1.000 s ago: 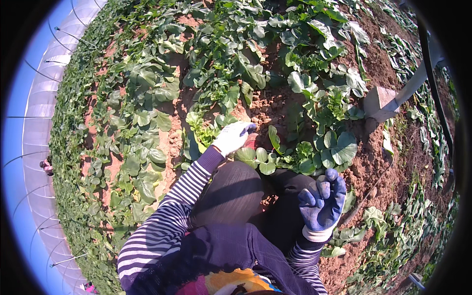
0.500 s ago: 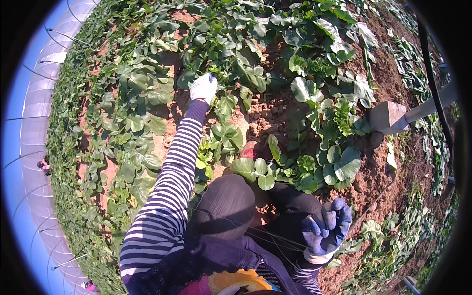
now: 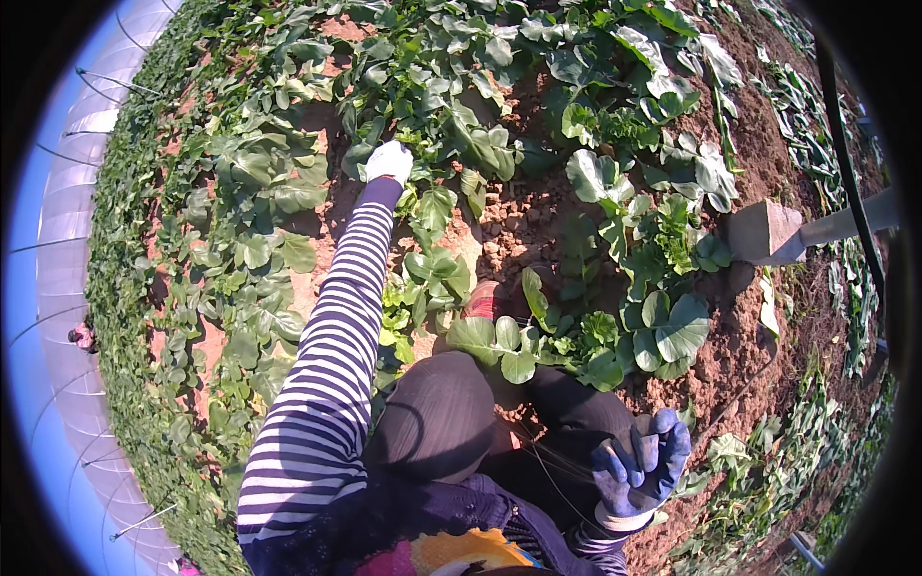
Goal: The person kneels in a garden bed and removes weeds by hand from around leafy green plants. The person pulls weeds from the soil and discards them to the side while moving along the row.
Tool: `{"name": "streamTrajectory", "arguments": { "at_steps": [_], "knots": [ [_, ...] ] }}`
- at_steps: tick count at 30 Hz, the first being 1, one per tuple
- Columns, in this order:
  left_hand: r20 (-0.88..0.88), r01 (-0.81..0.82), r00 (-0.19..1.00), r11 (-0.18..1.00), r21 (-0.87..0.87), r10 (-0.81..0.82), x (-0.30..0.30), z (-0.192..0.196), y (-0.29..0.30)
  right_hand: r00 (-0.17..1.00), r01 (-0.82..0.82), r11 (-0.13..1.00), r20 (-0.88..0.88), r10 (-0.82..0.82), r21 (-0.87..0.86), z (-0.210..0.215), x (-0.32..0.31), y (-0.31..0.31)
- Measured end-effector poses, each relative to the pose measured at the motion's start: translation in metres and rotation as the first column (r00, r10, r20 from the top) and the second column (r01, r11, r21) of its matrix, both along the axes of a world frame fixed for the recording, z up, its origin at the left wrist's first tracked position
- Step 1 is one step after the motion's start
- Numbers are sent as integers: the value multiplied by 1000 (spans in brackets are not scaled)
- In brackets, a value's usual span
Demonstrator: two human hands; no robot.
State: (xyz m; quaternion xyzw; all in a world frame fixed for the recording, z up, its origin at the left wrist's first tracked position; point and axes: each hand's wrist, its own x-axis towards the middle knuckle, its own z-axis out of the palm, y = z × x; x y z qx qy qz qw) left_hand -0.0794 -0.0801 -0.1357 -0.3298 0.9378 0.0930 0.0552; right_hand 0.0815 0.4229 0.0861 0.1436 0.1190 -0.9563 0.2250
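Left hand farther out than before, gloved fingers among leaves.

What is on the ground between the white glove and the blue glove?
In the head view, between the left hand's white glove and the right hand's blue glove lie green leafy plants, crumbly brown soil and the person's dark-trousered knees.

Sunlit reddish soil, leafy vines, plastic tunnel wall.

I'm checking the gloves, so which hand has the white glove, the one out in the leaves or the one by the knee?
The left hand, stretched out into the green leaves, wears the white glove. The right hand by the knee wears a blue one.
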Motion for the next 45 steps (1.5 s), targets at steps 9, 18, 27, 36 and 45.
{"name": "streamTrajectory", "arguments": {
  "at_steps": [9,18,27,36,45],
  "knots": [
    [-82,279,957,960,12,-277,1,51,31,1000,-13,996,-22,14,85,2,1,-2],
    [-229,720,690,621,308,-687,-71,106,176,999,-19,996,-34,22,93,3,5,-1],
    [-71,708,676,619,339,-734,-140,9,266,999,-31,990,-26,35,135,-1,3,4],
    [-242,364,925,864,346,-293,-127,-31,280,999,-32,973,6,32,228,1,-6,1],
    [-396,291,918,741,605,-37,-153,-46,270,1000,-23,956,21,18,292,1,-11,-1]
  ]
}}
